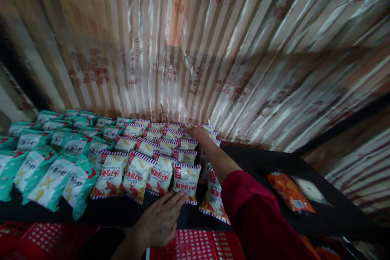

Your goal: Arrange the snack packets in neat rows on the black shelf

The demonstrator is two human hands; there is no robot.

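Head view: our flat, empty left hand (163, 217) touches a bag (186, 178) at the shelf (250, 162) front edge, best lightly; our right hand (196, 133) hides its grip.

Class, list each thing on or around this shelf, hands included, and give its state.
Teal snack bags: puffed, in rows
Striped-edge snack bags: puffed, in rows
Orange packet: lying flat
White packet: lying flat
Red basket: partly visible
Striped sheeting: wrinkled
Left hand: fingers extended, by a front bag
Right hand: at the back row, grip unclear
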